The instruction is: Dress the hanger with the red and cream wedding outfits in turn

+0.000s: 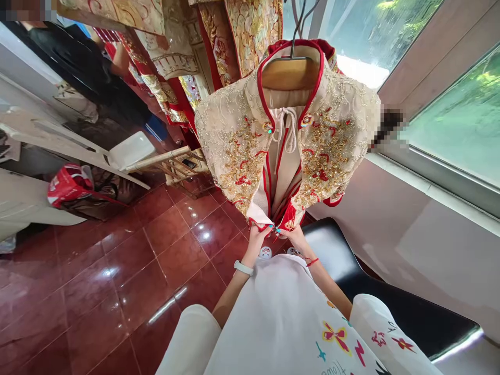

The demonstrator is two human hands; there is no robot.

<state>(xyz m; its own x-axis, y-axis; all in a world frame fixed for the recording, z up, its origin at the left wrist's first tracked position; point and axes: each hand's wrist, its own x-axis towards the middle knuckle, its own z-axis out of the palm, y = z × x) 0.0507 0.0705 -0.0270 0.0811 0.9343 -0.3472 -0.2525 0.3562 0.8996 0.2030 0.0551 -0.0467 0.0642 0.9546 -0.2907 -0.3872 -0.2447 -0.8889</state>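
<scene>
A cream jacket (238,156) with gold beadwork, red flowers and red piping hangs in front of me on a wooden hanger (289,73). A thin white tie (289,130) is knotted in a bow at its neck, while the front gapes below. My left hand (259,235) is closed on the lower left front corner, thumb on top. Closed on the opposite corner is my right hand (294,237). The two corners almost meet between my thumbs. Whatever lies under my fingertips is too small to make out.
More embroidered red and gold garments (253,36) hang behind. A black padded bench (351,265) stands at right below the window (461,125). A wooden rack (183,166), a white chair (133,151) and a red bag (69,185) are at left, near a person in dark clothes (82,67).
</scene>
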